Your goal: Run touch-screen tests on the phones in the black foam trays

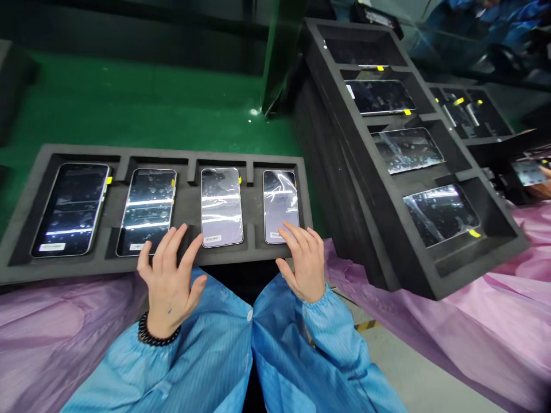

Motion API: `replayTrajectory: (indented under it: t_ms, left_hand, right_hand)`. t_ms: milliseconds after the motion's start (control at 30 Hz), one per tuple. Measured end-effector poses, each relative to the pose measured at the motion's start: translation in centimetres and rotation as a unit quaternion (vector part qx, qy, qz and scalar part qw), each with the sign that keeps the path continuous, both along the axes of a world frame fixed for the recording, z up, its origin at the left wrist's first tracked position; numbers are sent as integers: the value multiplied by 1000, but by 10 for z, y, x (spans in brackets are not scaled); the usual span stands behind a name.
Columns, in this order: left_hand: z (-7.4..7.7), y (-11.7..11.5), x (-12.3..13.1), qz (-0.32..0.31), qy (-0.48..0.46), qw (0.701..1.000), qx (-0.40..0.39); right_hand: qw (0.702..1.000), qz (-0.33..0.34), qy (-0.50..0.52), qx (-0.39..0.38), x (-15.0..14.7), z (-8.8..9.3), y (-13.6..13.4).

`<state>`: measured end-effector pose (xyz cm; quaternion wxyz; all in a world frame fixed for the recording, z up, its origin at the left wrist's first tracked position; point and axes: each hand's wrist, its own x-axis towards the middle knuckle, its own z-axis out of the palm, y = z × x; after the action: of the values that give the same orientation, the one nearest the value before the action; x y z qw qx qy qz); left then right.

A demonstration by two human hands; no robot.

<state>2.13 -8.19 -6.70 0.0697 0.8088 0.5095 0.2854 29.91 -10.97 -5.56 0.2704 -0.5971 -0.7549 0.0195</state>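
A dark foam tray [189, 201] lies across the green bench in front of me, with several phones lying screen-up in its slots. My left hand [167, 281] rests flat on the tray's near edge, fingers spread, its tips by the second phone [148, 211] and the third phone [221, 206]. My right hand [303, 261] lies open on the near edge too, fingertips touching the bottom of the rightmost phone [280, 205]. The leftmost phone [71, 208] is untouched. Neither hand holds anything. Both arms wear blue sleeves; the left wrist has a dark bead bracelet.
A stack of foam trays [387, 241] with film-covered phones stands tilted at the right. Another tray [469, 112] sits behind it, with another person's blue sleeve at the far right. Pink cloth [495, 338] drapes the bench's near edge on both sides. A green post [279, 51] rises behind.
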Motion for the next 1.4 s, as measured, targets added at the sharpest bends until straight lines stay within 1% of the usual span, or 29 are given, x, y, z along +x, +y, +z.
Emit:
replayTrajectory:
  t_ms: [133, 267, 533, 700, 933, 1067, 1267, 1333, 1400]
  left_hand:
    - [0, 0, 0, 0, 2, 1000, 10]
    - [1, 0, 1, 1, 30, 1000, 1]
    - [2, 0, 1, 0, -2, 1000, 2]
    - [1, 0, 4, 17, 43, 999, 28]
    - [-1, 1, 2, 19, 5, 999, 39]
    - [-2, 1, 1, 14, 11, 999, 40]
    - [1, 1, 2, 17, 16, 999, 38]
    - [1, 2, 2, 19, 9, 999, 43]
    - [1, 3, 2, 15, -16, 998, 62]
  right_hand:
    - [1000, -2, -4, 1, 0, 1, 0]
    - [1000, -6, -28, -12, -1, 1, 0]
    - [1000, 3, 13, 13, 0, 0, 1]
    - [1000, 0, -18, -5, -1, 2, 1]
    - [1000, 5, 18, 13, 0, -1, 1]
    - [1000, 3, 19, 10, -1, -2, 1]
    - [1000, 6, 28, 6, 1, -2, 0]
    - [999, 6, 49, 3, 2, -2, 1]
    - [996, -9, 86, 2, 4, -1, 4]
